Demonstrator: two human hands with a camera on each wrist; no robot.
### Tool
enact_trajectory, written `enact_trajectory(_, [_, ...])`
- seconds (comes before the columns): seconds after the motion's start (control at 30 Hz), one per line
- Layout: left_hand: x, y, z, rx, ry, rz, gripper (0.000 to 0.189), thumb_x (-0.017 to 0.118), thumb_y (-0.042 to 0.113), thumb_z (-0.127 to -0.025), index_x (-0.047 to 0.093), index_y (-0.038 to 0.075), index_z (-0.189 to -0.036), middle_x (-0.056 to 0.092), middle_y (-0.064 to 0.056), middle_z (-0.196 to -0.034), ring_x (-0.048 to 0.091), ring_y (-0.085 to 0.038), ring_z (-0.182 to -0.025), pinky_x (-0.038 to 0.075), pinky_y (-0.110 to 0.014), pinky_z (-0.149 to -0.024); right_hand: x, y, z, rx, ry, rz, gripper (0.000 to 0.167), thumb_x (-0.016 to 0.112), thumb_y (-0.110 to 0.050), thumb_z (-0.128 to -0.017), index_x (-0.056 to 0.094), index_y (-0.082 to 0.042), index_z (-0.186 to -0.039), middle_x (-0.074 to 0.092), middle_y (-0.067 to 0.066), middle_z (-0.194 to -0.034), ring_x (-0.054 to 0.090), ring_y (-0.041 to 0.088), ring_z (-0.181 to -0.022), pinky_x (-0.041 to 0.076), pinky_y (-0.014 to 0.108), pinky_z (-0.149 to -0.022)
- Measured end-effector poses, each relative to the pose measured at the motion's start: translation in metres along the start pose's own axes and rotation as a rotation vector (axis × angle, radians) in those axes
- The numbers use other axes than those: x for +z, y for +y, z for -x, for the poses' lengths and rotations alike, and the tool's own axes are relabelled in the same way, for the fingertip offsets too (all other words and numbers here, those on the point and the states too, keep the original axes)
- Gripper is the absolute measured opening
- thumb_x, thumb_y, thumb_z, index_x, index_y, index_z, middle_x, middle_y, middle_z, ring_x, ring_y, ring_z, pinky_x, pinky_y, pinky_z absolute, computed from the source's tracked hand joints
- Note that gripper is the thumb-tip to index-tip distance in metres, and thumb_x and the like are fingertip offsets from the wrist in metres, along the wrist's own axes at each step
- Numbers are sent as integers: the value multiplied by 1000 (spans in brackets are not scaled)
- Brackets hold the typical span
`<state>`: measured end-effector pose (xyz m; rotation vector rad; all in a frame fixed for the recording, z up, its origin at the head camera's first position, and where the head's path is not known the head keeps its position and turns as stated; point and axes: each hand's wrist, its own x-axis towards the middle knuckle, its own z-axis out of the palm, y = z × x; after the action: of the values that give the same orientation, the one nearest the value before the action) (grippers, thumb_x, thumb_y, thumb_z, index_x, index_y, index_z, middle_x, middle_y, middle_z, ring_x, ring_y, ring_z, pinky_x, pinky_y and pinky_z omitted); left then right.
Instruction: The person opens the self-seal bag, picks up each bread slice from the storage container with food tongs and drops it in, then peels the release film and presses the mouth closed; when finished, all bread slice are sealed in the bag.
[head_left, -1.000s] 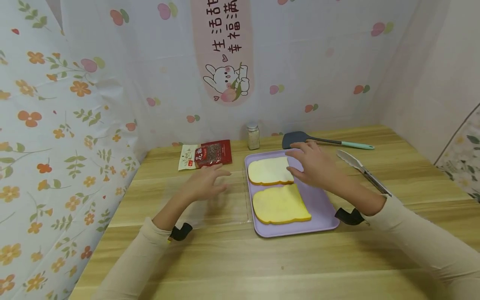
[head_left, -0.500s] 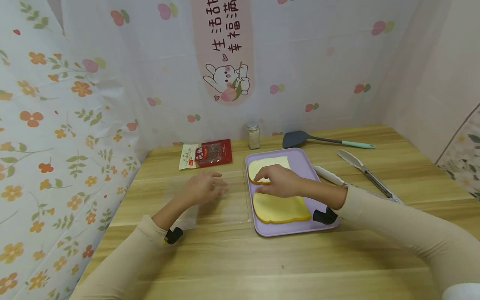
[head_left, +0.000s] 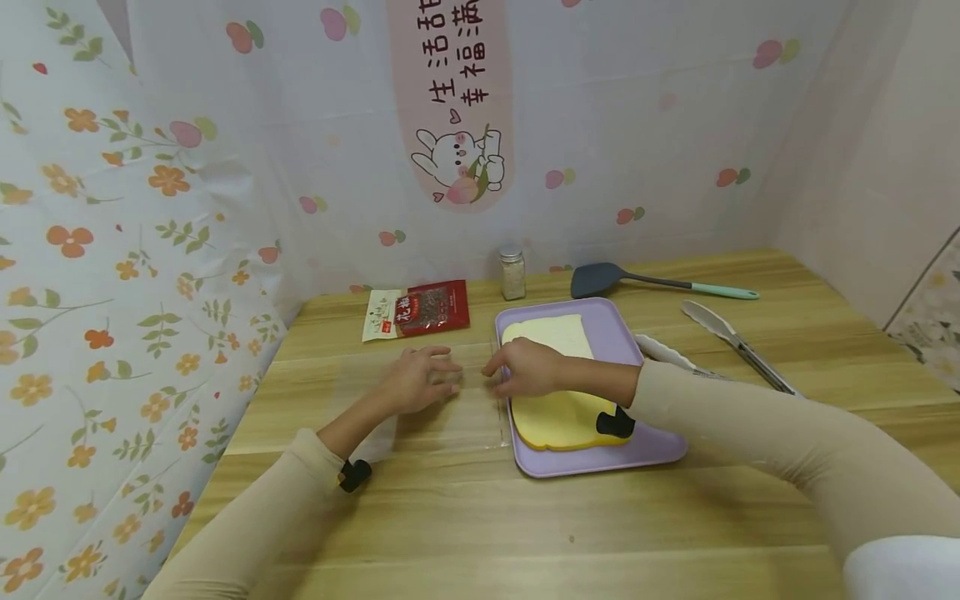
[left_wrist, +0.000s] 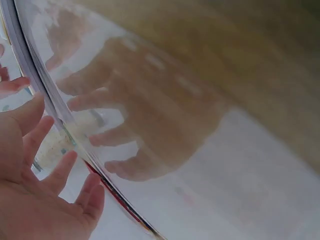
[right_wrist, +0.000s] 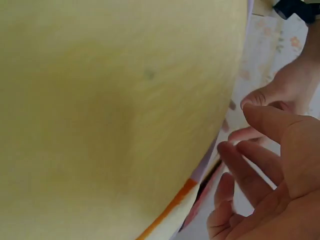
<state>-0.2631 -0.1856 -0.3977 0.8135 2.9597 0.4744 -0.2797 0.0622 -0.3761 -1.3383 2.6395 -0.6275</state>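
My left hand (head_left: 420, 382) hovers above a transparent sheet (head_left: 474, 427) on the table, fingers spread and holding nothing. In the left wrist view, its reflection shows in the glossy surface beside the left hand's fingers (left_wrist: 60, 172). My right hand (head_left: 531, 367) reaches over the left edge of a lilac tray (head_left: 648, 446), thumb and fingers parted with nothing between them. Two bread slices lie on that tray. The far slice (head_left: 558, 330) is partly covered by the right hand, and the near slice (head_left: 562, 423) fills much of the right wrist view.
Behind the sheet lie red and cream spice packets (head_left: 431, 308). A small glass jar (head_left: 513, 275) with a metal lid stands by the wall. A spatula (head_left: 600, 278) with a mint handle lies at the back right, and metal tongs (head_left: 738, 343) rest right of the tray.
My right hand has swept left from the tray's right side across the bread to its left edge, uncovering the tongs' near arm. The left hand has lowered slightly and stays over the sheet.
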Motion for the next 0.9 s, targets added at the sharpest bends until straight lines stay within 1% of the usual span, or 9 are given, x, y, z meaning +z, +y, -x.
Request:
enact_trajectory(0.07, [1, -1, -1, 5, 3, 4, 38, 71, 33, -92, 71, 15, -125, 52, -13, -145, 48, -42, -127, 37, -55, -103, 3, 0, -3, 16, -21, 26, 33, 79, -17, -82, 75, -2, -111, 74, 6, -108, 68, 15, -93, 54, 30, -83])
enact_trajectory(0.1, [1, -1, -1, 9, 1, -1, 37, 71, 33, -92, 71, 15, -125, 52, -13, -145, 48, -40, -129, 36, -55, -105, 4, -1, -4, 30, -32, 39, 33, 79, -18, -82, 75, -3, -110, 74, 6, -109, 68, 16, -94, 53, 32, -84])
enact_trajectory(0.17, [1, 0, -1, 9, -10, -2, 36, 71, 32, -93, 71, 14, -124, 53, -12, -145, 46, -38, -131, 34, -56, -106, 6, -2, -5, 64, -44, 55, 32, 80, -21, -81, 76, -6, -109, 73, 4, -109, 66, 17, -92, 51, 32, -84])
enact_trajectory(0.23, [1, 1, -1, -6, -24, 7, 34, 70, 32, -93, 72, 15, -122, 53, -10, -145, 44, -38, -133, 33, -57, -106, 7, -2, -6, 74, -43, 74, 29, 81, -23, -81, 77, -8, -106, 73, 2, -106, 62, 17, -90, 47, 33, -82])
enact_trajectory(0.37, [0, 3, 0, -42, -34, 22, 28, 70, 31, -94, 75, 18, -117, 54, -7, -145, 41, -40, -132, 35, -59, -101, 8, -4, -7, 71, -42, 112, 18, 81, -25, -81, 78, -12, -93, 68, 1, -99, 54, 18, -86, 38, 34, -75])
enact_trajectory(0.47, [1, 5, 1, -54, -23, 24, 25, 71, 29, -93, 77, 19, -115, 55, -6, -143, 42, -39, -130, 37, -57, -96, 9, -4, -7, 84, -64, 139, 16, 81, -27, -82, 76, -13, -89, 64, 3, -101, 49, 20, -87, 35, 32, -73])
enact_trajectory(0.57, [2, 6, 1, -71, -16, 39, 23, 72, 28, -92, 77, 19, -113, 56, -4, -142, 42, -38, -128, 37, -55, -94, 11, -5, -6, 96, -77, 157, 18, 80, -29, -84, 76, -12, -90, 62, 4, -105, 48, 20, -92, 34, 31, -75])
enact_trajectory(0.7, [3, 7, 0, -91, 1, 65, 20, 72, 27, -92, 79, 20, -110, 58, -1, -141, 43, -37, -126, 35, -54, -92, 12, -5, -8, 94, -79, 170, 19, 81, -29, -84, 77, -11, -91, 62, 3, -104, 50, 19, -95, 33, 32, -77])
enact_trajectory(0.9, [5, 6, -1, -106, 24, 52, 16, 74, 26, -91, 80, 22, -104, 60, 1, -138, 45, -34, -124, 35, -49, -86, 12, -5, -9, 89, -87, 185, 21, 80, -29, -84, 78, -11, -93, 61, 3, -103, 51, 19, -97, 34, 33, -78])
